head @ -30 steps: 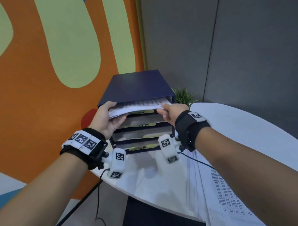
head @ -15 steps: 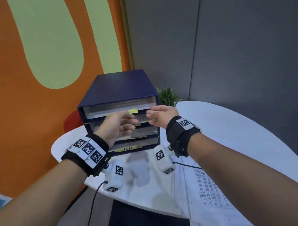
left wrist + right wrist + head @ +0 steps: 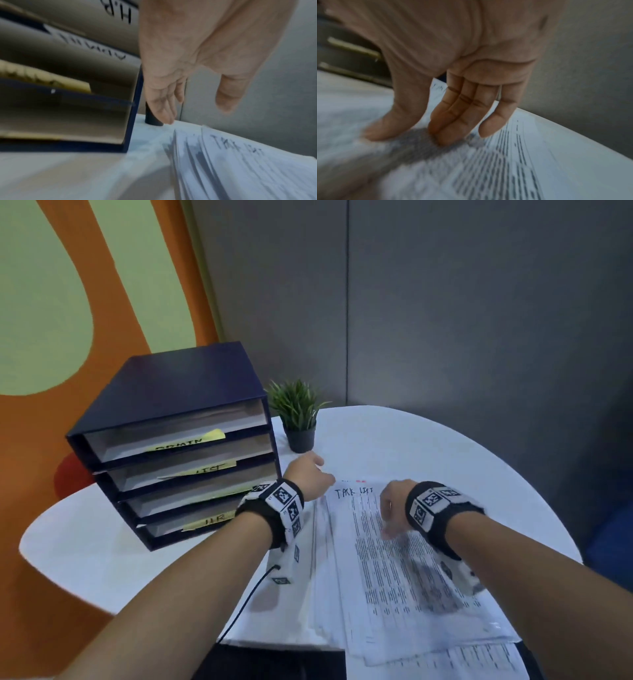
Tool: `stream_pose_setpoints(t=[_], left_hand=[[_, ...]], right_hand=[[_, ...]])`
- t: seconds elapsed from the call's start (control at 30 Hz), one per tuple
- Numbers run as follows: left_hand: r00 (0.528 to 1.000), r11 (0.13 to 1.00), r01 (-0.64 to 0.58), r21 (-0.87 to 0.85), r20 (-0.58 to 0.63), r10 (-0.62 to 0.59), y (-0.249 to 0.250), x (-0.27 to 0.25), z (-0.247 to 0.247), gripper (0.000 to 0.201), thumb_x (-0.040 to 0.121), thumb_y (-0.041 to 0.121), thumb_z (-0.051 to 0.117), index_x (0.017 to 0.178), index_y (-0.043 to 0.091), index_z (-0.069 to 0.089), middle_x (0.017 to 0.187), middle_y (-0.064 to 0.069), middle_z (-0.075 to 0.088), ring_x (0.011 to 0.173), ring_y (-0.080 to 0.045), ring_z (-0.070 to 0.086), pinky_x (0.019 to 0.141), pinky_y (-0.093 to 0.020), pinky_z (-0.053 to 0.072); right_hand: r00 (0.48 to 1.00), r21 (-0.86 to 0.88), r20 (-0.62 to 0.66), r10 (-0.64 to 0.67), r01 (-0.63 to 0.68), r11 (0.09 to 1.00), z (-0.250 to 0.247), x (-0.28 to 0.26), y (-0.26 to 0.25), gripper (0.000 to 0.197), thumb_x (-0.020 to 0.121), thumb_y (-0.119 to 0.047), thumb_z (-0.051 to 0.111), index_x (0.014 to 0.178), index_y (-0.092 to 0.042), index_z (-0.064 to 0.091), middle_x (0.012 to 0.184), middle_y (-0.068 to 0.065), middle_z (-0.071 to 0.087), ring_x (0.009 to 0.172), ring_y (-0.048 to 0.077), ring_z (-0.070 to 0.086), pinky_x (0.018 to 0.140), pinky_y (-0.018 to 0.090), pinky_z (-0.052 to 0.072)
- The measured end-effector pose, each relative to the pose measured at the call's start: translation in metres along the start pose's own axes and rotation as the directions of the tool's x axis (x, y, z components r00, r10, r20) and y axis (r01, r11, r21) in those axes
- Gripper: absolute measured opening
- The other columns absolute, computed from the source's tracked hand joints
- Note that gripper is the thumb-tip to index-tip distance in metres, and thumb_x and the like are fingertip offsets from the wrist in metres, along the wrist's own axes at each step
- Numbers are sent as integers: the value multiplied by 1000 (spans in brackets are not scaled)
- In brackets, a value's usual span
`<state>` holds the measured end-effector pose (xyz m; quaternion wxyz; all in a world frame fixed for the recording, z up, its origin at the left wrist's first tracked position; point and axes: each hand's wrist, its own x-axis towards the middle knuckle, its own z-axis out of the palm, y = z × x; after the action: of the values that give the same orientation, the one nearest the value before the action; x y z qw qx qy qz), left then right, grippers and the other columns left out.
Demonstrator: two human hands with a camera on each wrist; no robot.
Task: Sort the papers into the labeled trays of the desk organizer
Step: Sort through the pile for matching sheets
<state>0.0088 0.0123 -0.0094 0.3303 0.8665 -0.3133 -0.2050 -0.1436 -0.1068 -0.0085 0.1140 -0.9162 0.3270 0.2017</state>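
A dark blue desk organizer (image 3: 178, 392) stands at the table's left, its stacked trays marked with yellow notes (image 3: 212, 436). A fanned stack of printed papers (image 3: 394, 587) lies to its right, the top sheet headed with a handwritten title. My left hand (image 3: 308, 477) hovers open and holds nothing, between the organizer's right corner and the stack's far left corner; its fingers (image 3: 163, 108) point down. My right hand (image 3: 390, 508) is over the top sheet, and its straight fingers (image 3: 458, 121) touch the printed page.
A small potted plant (image 3: 298, 412) stands just behind the left hand, next to the organizer. The round white table (image 3: 102, 542) ends close to the stack on the near and right sides. Grey wall panels rise behind, an orange and green wall to the left.
A second ago both hands held a sheaf of papers at the top tray. They let go, drew back and moved right to the stack on the table.
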Motion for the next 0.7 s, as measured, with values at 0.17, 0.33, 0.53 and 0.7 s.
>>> stream_pose_setpoints(t=[0.17,0.33,0.53,0.7], left_hand=[[984,996,75,41,159,-81,-21,21,23,135,61,58,86,156,11,3,153,-8,41,136,-27,47,107,-33,42],[999,999,42,-3,11,-42,-33,21,32,127,66,34,92,159,13,8,132,-17,60,120,-29,58,98,-35,49],[996,996,-79,29,44,77,-43,12,42,36,78,39,79,73,7,62,71,-3,58,65,-19,54,64,-30,43],[938,934,-338,119,-36,344,-55,-14,49,27,78,24,76,69,27,51,82,8,58,74,-15,58,65,-31,49]], right_hand=[[992,-151,125,-4,22,988,25,6,4,48,54,-55,86,80,-17,70,74,-3,72,69,18,70,70,36,59],[998,-192,41,-52,59,980,22,0,-4,51,55,-46,88,74,-16,52,72,-2,58,69,21,62,68,33,54],[999,-181,-35,-38,32,983,25,0,-4,58,61,-28,86,109,-8,60,93,7,66,77,25,64,71,35,56],[946,-117,-234,223,-255,960,34,7,-2,79,78,-37,73,140,-11,31,141,15,37,128,33,40,98,47,42]])
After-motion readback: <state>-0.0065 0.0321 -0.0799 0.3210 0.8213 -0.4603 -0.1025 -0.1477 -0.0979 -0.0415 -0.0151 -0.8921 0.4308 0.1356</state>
